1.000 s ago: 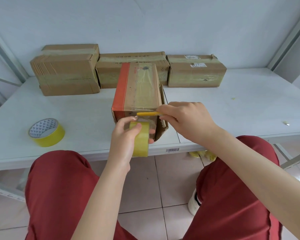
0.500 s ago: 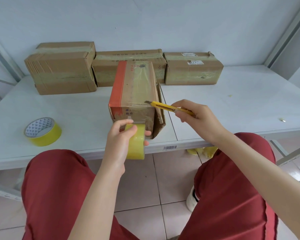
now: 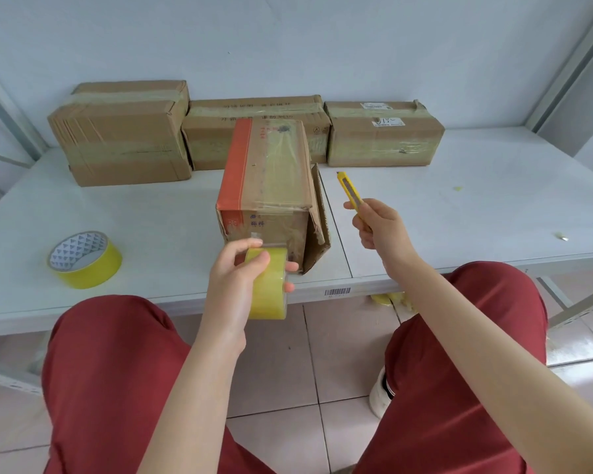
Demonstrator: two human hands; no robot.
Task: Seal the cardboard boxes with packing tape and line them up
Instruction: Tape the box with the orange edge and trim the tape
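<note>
Box (image 3: 267, 172) taped on top; left hand (image 3: 233, 285) grips roll (image 3: 271, 295), right hand (image 3: 384, 230) grips knife (image 3: 349, 191). Press loose flap (image 3: 320, 213) flat before taping.

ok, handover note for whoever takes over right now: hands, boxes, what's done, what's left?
Front box sits at the table edge, tape along its top; its right flap sticks out.
Hands: left hand grips the tape roll just in front of it; right hand holds the yellow knife to its right.
Done: left box, middle box, right box taped, lined along the wall.
Left: check the strip is cut, close and tape the flap, line it up.
Spare roll lies on the table's left.
</note>
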